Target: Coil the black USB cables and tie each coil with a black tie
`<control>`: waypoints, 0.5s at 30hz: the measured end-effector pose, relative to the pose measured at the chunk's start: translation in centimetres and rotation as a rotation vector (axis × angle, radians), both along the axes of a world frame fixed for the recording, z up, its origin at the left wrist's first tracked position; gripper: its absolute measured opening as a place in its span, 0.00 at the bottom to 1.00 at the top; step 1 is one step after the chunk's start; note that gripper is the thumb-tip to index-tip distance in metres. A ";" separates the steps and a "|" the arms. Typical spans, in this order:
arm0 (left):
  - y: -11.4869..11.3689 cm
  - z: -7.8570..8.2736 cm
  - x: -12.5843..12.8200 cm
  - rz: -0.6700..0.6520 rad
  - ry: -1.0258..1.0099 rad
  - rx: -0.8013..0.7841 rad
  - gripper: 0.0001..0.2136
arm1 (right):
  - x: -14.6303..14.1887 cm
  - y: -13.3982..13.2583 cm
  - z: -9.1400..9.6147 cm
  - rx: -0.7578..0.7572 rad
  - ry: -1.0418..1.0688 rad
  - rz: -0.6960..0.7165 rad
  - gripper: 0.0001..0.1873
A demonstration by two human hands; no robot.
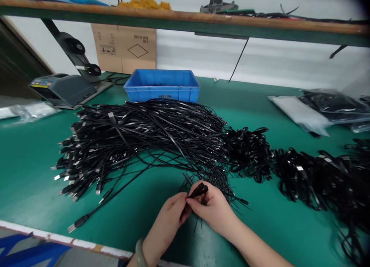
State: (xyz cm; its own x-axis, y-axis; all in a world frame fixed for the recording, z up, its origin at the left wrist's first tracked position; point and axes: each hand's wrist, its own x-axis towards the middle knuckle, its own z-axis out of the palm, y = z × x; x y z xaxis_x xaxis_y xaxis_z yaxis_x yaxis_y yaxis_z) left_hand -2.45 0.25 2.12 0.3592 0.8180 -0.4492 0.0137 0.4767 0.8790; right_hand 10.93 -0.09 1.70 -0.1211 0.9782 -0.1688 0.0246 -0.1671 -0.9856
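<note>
My left hand (172, 215) and my right hand (215, 209) meet near the front of the green table, fingers pinched around a folded black USB cable (199, 190). Part of the cable sticks up above the fingers; the rest is hidden in my hands. Just beyond them lies a scatter of short thin black ties (215, 177). Behind and to the left spreads a big heap of straight black USB cables (150, 128), with metal plugs mostly at its left end. One loose cable's USB plug (78, 223) points to the front left.
Coiled cable bundles (248, 151) run to the right, into a larger pile (326, 178). A blue bin (162, 93) stands behind the heap, a grey tape dispenser (63, 89) at back left. Plastic bags (303, 109) lie at right. A shelf (185, 22) crosses above.
</note>
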 end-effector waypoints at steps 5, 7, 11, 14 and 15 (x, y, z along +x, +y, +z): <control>0.6 0.6 -0.4 -0.058 -0.081 -0.101 0.18 | 1.3 0.1 0.9 -0.068 0.059 0.221 0.13; 0.7 0.9 -0.5 -0.041 -0.070 -0.091 0.18 | 1.4 0.4 1.1 -0.171 0.066 0.244 0.17; 0.3 0.4 -0.1 0.089 -0.058 0.009 0.19 | 1.0 0.5 1.6 -0.011 -0.215 0.126 0.05; -0.4 -0.9 0.5 0.149 -0.175 -0.076 0.21 | 0.8 0.2 1.9 0.347 -0.550 0.101 0.07; -0.7 -1.3 0.6 0.130 -0.236 -0.148 0.22 | 0.9 0.1 1.8 0.434 -0.655 0.098 0.09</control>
State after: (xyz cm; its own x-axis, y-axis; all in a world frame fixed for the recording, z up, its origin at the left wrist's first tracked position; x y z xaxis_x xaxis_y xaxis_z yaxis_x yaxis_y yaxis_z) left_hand -1.80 -0.41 0.82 0.3647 0.7956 -0.4837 -0.2520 0.5845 0.7713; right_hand 11.82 0.04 3.54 -0.2181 0.9630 0.1586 0.6170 0.2619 -0.7421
